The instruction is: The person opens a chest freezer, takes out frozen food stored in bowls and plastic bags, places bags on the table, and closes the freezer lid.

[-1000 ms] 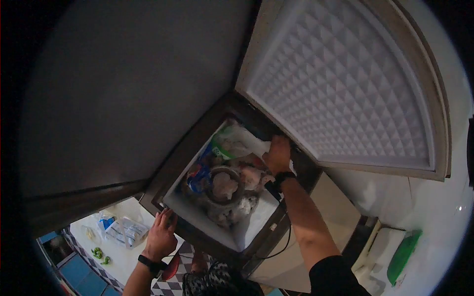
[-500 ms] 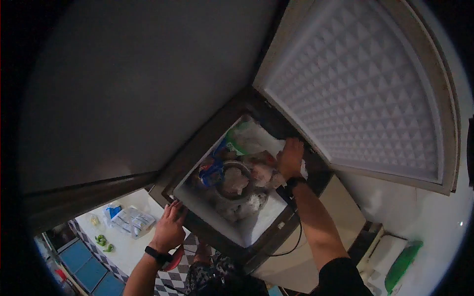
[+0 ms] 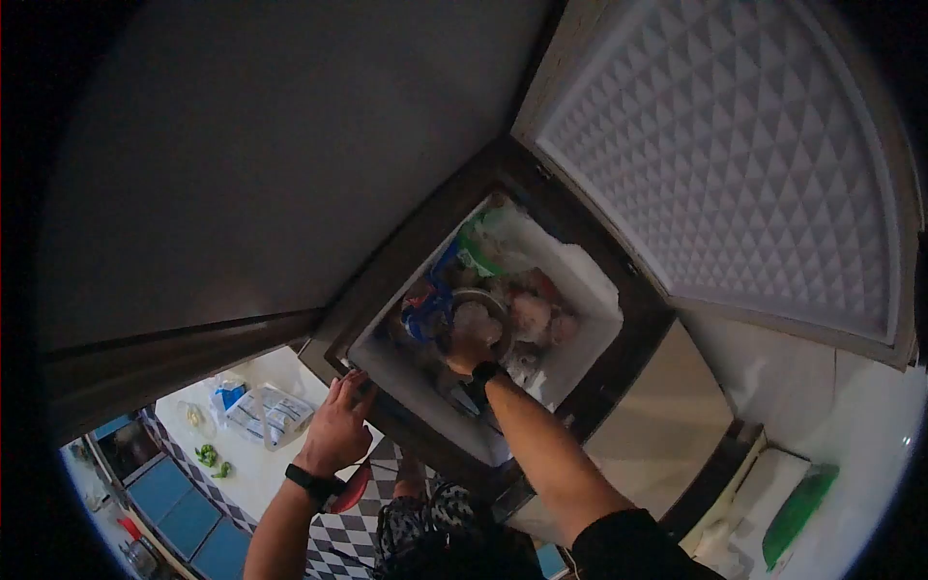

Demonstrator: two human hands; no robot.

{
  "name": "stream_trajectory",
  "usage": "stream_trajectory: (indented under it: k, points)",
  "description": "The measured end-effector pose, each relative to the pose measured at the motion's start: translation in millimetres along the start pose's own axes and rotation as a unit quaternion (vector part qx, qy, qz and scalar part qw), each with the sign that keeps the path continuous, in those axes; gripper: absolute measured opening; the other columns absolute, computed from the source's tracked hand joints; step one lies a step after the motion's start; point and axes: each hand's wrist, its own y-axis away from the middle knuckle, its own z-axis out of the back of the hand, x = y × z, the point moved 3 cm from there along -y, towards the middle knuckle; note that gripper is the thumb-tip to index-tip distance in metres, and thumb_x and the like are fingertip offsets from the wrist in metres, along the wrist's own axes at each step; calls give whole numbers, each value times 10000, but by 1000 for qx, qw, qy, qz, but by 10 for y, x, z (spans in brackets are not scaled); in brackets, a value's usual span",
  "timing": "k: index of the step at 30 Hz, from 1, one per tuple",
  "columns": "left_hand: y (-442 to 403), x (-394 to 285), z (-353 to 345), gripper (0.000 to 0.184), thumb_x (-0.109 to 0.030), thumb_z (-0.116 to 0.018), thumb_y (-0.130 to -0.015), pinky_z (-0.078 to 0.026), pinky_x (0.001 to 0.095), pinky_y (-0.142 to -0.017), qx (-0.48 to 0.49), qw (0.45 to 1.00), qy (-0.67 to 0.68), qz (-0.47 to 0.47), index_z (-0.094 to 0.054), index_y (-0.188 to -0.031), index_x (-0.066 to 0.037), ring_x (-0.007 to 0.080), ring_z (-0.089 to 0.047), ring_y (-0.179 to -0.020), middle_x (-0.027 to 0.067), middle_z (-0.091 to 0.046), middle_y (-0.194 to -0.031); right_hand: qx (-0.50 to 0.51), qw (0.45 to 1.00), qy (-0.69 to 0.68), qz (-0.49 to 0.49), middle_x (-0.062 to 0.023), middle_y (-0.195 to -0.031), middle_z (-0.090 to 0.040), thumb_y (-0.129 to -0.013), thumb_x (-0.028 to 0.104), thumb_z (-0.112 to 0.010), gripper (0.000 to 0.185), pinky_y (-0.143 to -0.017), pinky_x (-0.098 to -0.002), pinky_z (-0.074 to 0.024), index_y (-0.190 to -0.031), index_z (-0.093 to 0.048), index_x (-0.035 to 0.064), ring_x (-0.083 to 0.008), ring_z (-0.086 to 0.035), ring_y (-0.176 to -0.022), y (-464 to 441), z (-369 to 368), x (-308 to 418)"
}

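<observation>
The fingers of my right hand (image 3: 466,356) sit at the near side of a round bowl (image 3: 505,319); whether they pinch anything I cannot tell. The bowl, holding a pale lump (image 3: 477,321), lies inside the freezer (image 3: 580,273), with blue packaging (image 3: 418,313) beside it and green packaging (image 3: 474,253) beyond. My left hand (image 3: 338,425) rests, fingers slightly apart, on the freezer's dark rim (image 3: 633,336). The lid (image 3: 749,174) stands open on the right.

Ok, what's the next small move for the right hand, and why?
Probably close the right hand on the bowl's near edge: it is down in the freezer right at that edge, though whether its fingers grip yet is hard to see. The left hand rests on the freezer's rim, and the lid stands open.
</observation>
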Motion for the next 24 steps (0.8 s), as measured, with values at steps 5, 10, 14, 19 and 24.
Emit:
stream_trajectory:
  k: [5,10,14,19,24]
  points:
    - [10,37,2,723,-59,-683,-731,-339,499,-1234,-13,1000,13,-17,-539,-1436,6,454,-388,-1447,244,-404,-1531,-205,933,-63,-290,-169,-1053,-755,-921,464,-643,424,-979,-500,-514,-1058,-762,82,-376,-698,-1079,273,-357,-701]
    - [29,42,26,691,-29,-633,-703,-334,499,-1231,-36,999,33,-14,-573,-1388,37,415,-403,-1449,231,-467,-1490,15,938,-65,-339,-120,-1004,-762,-921,406,-669,370,-945,-450,-527,-1180,-727,149,-341,-725,-988,450,75,-610]
    - [4,21,61,725,-28,-633,-697,-322,502,-1235,-26,999,37,-26,-547,-1414,37,418,-392,-1455,240,-459,-1493,-17,945,-115,-306,-122,-968,-744,-901,367,-688,364,-825,-435,-534,-1156,-717,109,-318,-715,-906,361,-21,-699]
    - [29,27,63,716,-29,-638,-704,-323,501,-1230,-25,998,49,-26,-546,-1411,40,433,-392,-1445,251,-459,-1484,-70,934,-250,-244,-125,-923,-721,-876,318,-712,359,-676,-416,-542,-1126,-703,60,-290,-703,-804,454,-5,-767]
    - [51,27,70,688,-29,-642,-703,-349,495,-1216,-37,997,47,-47,-566,-1382,52,435,-400,-1435,245,-457,-1478,-149,872,-434,-169,-127,-877,-699,-851,268,-735,359,-526,-396,-550,-1096,-690,11,-261,-691,-702,987,320,-676]
